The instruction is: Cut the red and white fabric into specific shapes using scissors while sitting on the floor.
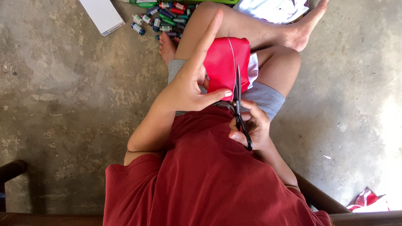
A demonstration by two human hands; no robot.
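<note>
Fabric: your left hand pinches a soft, smooth piece of red cloth between thumb and fingers, index finger stretched straight out; the cloth sits over your lap, above your knee.
Scissors: your right hand is closed through the black loop handles of slim steel-bladed scissors, blades against the cloth's right edge.
Axis: the scissors' long axis runs away from your body, tips pointing toward your feet.
Thread: a thin white thread crosses the red cloth.
Floor: rough, mottled grey concrete floor.
Nearby: small coloured thread spools clustered beside a flat white rectangular box, well apart from your hands.
</note>
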